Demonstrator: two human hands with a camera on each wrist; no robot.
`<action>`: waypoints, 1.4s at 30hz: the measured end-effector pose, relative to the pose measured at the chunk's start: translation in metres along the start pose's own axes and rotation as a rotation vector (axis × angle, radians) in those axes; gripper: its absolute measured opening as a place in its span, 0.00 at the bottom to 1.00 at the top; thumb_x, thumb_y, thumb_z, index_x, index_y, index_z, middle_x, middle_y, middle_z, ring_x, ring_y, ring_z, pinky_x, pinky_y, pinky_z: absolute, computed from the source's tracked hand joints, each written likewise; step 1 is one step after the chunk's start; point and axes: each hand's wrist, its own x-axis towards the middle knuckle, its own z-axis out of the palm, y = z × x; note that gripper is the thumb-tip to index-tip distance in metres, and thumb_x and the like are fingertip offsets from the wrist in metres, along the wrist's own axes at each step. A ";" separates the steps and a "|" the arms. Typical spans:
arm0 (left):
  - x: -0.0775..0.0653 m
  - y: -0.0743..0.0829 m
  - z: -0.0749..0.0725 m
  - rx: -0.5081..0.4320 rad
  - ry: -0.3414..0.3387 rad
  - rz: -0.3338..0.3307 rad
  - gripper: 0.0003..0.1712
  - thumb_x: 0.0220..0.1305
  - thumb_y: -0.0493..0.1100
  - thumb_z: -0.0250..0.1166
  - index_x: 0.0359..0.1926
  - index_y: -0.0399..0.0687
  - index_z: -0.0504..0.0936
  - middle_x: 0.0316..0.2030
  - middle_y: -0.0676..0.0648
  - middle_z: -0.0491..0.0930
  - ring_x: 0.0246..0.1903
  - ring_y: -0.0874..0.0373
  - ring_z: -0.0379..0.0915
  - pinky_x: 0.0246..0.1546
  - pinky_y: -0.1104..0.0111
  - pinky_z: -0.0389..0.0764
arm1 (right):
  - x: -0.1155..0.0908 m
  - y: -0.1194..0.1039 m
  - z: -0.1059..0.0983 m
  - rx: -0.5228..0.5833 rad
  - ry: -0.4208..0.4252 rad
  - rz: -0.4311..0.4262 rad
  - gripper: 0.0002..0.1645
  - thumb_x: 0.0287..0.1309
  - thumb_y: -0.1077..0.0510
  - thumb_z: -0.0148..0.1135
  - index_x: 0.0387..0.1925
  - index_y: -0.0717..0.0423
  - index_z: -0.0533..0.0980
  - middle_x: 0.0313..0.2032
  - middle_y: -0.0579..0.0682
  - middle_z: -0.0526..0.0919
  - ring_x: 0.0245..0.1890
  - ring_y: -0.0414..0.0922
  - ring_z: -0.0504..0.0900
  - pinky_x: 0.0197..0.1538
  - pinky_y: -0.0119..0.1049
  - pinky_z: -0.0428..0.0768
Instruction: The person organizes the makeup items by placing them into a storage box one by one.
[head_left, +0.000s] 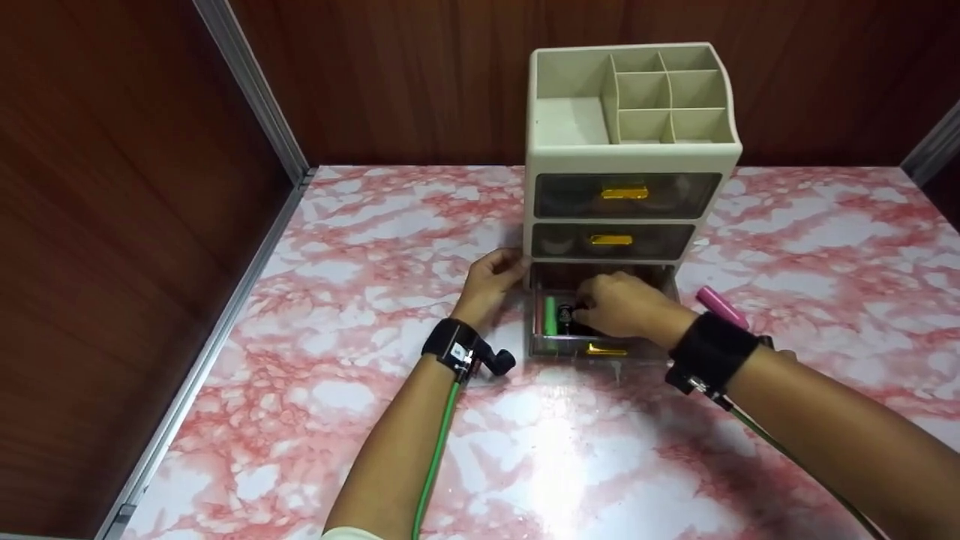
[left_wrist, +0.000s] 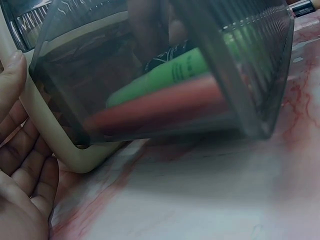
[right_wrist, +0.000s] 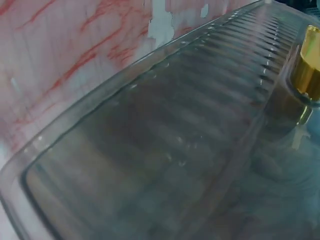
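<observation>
A cream desktop organizer [head_left: 634, 159] stands on the table with its lowest clear drawer [head_left: 541, 349] pulled out. Inside the drawer lie a green tube [head_left: 551, 316], a red tube [left_wrist: 160, 102] and a black item with white print [head_left: 565, 318]. My right hand [head_left: 626, 304] reaches down into the drawer, fingers bent, right beside the black item; its fingertips are partly hidden, and I cannot tell whether they grip anything. With the thumb at the front edge of the frame, my left hand [head_left: 489, 281] rests against the organizer's left side.
A pink tube [head_left: 722, 306] lies on the marbled table [head_left: 337, 390] right of the drawer, a dark-tipped item [head_left: 766, 341] near my right wristband. Two upper drawers with gold handles [head_left: 624, 193] are closed. Wood panels [head_left: 390, 82] rise behind and at the left.
</observation>
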 end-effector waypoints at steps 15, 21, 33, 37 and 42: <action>0.003 0.001 0.002 0.070 0.010 0.036 0.20 0.48 0.52 0.67 0.38 0.42 0.79 0.32 0.45 0.75 0.33 0.56 0.71 0.37 0.62 0.74 | -0.001 0.001 0.000 -0.010 0.020 0.016 0.19 0.56 0.54 0.49 0.48 0.57 0.73 0.40 0.58 0.79 0.39 0.52 0.76 0.43 0.49 0.73; 0.003 0.003 0.004 0.124 0.016 0.028 0.21 0.47 0.55 0.67 0.37 0.45 0.79 0.34 0.45 0.76 0.34 0.55 0.71 0.39 0.61 0.73 | -0.003 0.003 -0.004 -0.038 0.028 0.007 0.14 0.56 0.57 0.47 0.41 0.56 0.75 0.36 0.57 0.79 0.35 0.51 0.77 0.40 0.49 0.73; -0.001 -0.002 -0.002 0.089 0.026 0.013 0.21 0.47 0.54 0.67 0.38 0.44 0.79 0.34 0.44 0.75 0.34 0.54 0.71 0.39 0.58 0.74 | -0.025 0.010 -0.024 -0.037 0.133 -0.082 0.15 0.49 0.61 0.51 0.38 0.54 0.79 0.35 0.51 0.81 0.39 0.51 0.78 0.42 0.48 0.73; -0.002 -0.001 -0.001 0.072 0.016 -0.002 0.21 0.47 0.53 0.67 0.38 0.44 0.78 0.34 0.44 0.74 0.34 0.54 0.71 0.38 0.58 0.74 | -0.044 0.021 -0.031 -0.021 0.231 -0.107 0.12 0.49 0.63 0.51 0.35 0.54 0.79 0.30 0.49 0.81 0.31 0.47 0.78 0.36 0.45 0.75; 0.000 0.000 -0.001 0.069 0.013 0.015 0.20 0.48 0.52 0.67 0.37 0.43 0.79 0.32 0.44 0.75 0.33 0.54 0.71 0.36 0.60 0.75 | -0.072 0.042 -0.045 -0.060 0.350 -0.061 0.09 0.55 0.60 0.49 0.33 0.53 0.77 0.23 0.47 0.79 0.22 0.44 0.76 0.28 0.45 0.74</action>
